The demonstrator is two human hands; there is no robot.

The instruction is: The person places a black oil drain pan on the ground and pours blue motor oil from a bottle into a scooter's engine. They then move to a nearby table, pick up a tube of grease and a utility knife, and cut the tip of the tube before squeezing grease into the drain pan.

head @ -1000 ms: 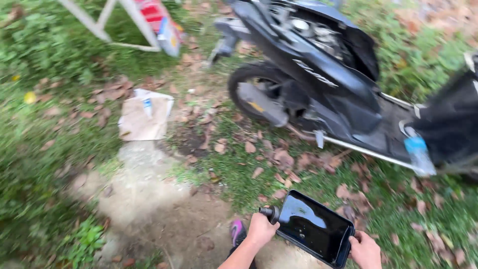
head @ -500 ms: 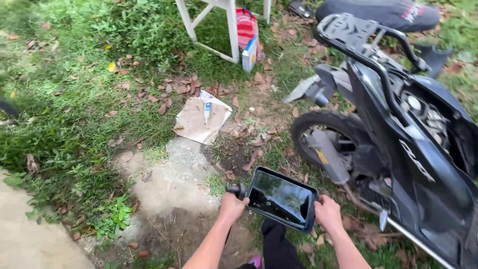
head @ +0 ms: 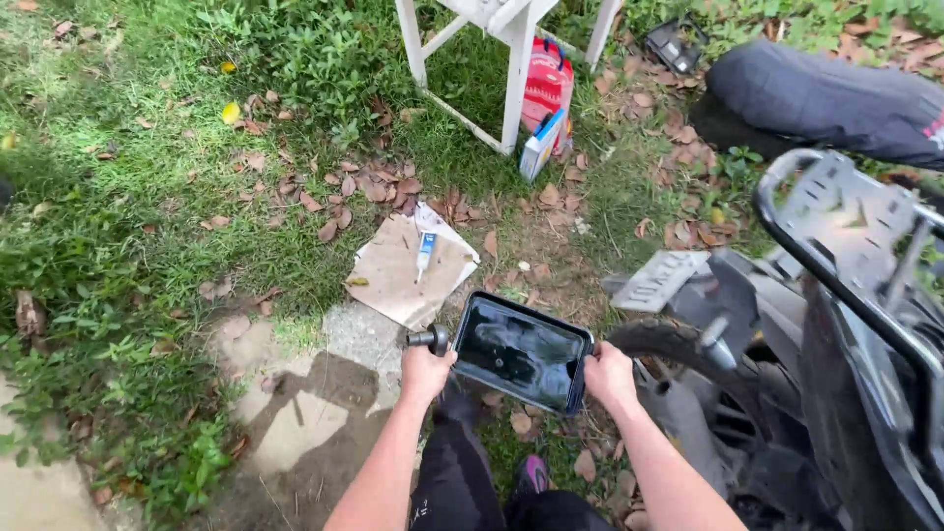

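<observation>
in the head view, both hands carry a black rectangular tray with a glossy, dark inside, held out level in front of the body above the ground. the left hand grips the tray's left short edge, its fingers curled shut around the rim, and a short dark tool handle sticks up from the same fist, so that hand holds two things at once. the right hand clamps the tray's right short edge, thumb on top and fingers wrapped under, pressed together rather than spread. the tray hangs over a bare patch of dirt and dry leaves, just left of the scooter's rear wheel and near a flat piece of cardboard that lies on the grass with a small white-and-blue tube on it. judging from how things lie, the scooter is partly stripped: its seat lies off on the ground at the upper right, and the rear frame and rack stand bare, so the taking-apart looks well along. the tray is not yet set down anywhere, and whether it holds liquid cannot be told; the shine may be only reflection. further up, a white stool stands on the grass with a red container and a blue-and-white box leaning at its foot, untouched.
</observation>
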